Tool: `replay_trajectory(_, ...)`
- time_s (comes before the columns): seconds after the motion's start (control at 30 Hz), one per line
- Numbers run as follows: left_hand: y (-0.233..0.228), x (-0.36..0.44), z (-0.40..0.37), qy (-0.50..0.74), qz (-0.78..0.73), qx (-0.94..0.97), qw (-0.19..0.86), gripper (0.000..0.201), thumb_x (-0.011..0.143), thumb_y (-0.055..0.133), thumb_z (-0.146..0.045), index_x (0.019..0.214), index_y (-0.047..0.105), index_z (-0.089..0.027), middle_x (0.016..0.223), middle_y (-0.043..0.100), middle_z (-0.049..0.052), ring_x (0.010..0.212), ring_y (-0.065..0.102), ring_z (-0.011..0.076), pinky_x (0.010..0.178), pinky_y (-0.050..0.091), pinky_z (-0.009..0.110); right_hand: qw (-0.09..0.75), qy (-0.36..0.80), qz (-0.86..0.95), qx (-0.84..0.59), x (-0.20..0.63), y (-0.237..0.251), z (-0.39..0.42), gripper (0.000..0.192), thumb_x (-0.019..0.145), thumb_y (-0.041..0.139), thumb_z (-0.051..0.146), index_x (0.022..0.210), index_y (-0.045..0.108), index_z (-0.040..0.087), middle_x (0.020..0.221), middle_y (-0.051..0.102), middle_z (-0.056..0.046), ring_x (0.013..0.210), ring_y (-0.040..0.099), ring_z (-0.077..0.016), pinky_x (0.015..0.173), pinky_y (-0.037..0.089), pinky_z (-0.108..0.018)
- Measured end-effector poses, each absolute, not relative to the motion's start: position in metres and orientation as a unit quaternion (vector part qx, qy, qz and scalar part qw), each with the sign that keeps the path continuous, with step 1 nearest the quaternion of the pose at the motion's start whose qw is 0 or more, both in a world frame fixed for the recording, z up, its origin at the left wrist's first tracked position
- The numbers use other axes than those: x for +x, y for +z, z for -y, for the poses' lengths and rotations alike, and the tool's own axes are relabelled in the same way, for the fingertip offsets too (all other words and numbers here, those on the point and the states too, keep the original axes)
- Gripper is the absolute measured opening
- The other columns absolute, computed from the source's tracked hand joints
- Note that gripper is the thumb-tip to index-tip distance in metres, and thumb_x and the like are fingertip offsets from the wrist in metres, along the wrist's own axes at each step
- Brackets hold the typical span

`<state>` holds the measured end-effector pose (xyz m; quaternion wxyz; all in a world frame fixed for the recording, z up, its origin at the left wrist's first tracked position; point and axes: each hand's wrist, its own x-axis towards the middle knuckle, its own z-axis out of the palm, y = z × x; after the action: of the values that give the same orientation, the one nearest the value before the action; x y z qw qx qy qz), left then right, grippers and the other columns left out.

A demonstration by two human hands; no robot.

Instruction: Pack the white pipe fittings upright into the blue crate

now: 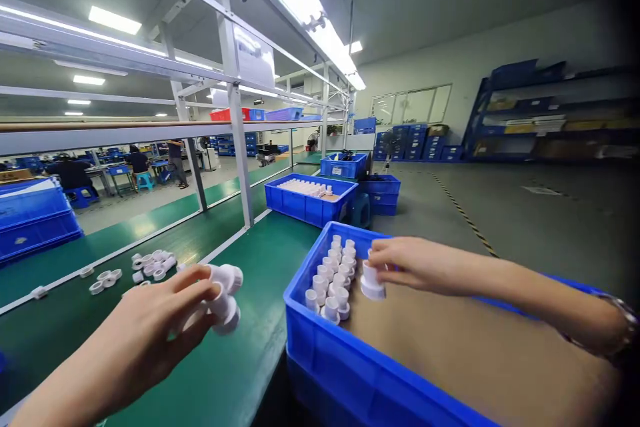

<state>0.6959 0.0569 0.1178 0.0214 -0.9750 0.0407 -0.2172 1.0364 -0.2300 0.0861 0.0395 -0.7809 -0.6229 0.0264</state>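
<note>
Above the green bench, my left hand (170, 313) is closed around a few white plastic fittings (223, 300), short flanged tubes, held at its fingertips. My right hand (400, 263) reaches over the blue crate (390, 383) and pinches a single white flanged fitting (373, 283), wide end down, just above the cardboard-coloured bottom. Left of it, rows of similar white fittings (333, 273) stand upright along the crate's left side. Whether the fitting in my right hand touches the crate bottom, I cannot tell.
Loose white rings (155, 263) lie on the green bench (260, 260) at left. A second blue crate (310, 203) with white parts stands farther back. A metal post (240, 167) rises from the bench. More blue crates (37, 213) are stacked far left, and people sit in the background.
</note>
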Motion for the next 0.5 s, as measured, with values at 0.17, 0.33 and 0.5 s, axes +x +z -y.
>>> replay_trajectory(0.17,0.127,0.778,-0.019,-0.119,-0.107,-0.986,0.036,0.020,0.101,0.038,-0.033,0.105,0.058,-0.029,0.118,0.057,-0.005,0.075,0.058,0.0088,0.062,0.034,0.023,0.032,0.031,0.565,-0.824,1.095,0.027,0.260,0.026,0.096,0.041,0.028,0.087,0.062,0.016,0.096,0.057,-0.009,0.084,0.054,-0.0195,0.076,0.039,-0.034)
replay_trajectory(0.33,0.120,0.854,0.021,-0.072,-0.190,-0.978,0.057,0.011,0.094,0.049,-0.024,0.102,0.057,-0.023,0.113,0.060,-0.003,0.074,0.058,0.0129,0.056,0.027,0.028,0.091,0.012,0.620,-0.779,1.152,-0.006,0.239,0.027,0.099,0.042,0.030,0.089,0.062,0.014,0.098,0.059,-0.007,0.087,0.054,-0.0181,0.080,0.040,-0.031)
replay_trajectory(0.5,0.088,0.925,0.063,-0.030,-0.293,-0.954,0.051,0.016,0.086,0.063,-0.019,0.102,0.062,-0.017,0.112,0.063,0.005,0.082,0.063,0.0229,0.054,0.031,0.027,0.118,0.015,0.642,-0.757,1.170,-0.019,0.219,0.023,0.096,0.046,0.028,0.095,0.064,0.014,0.102,0.059,-0.008,0.091,0.054,-0.0176,0.083,0.041,-0.031)
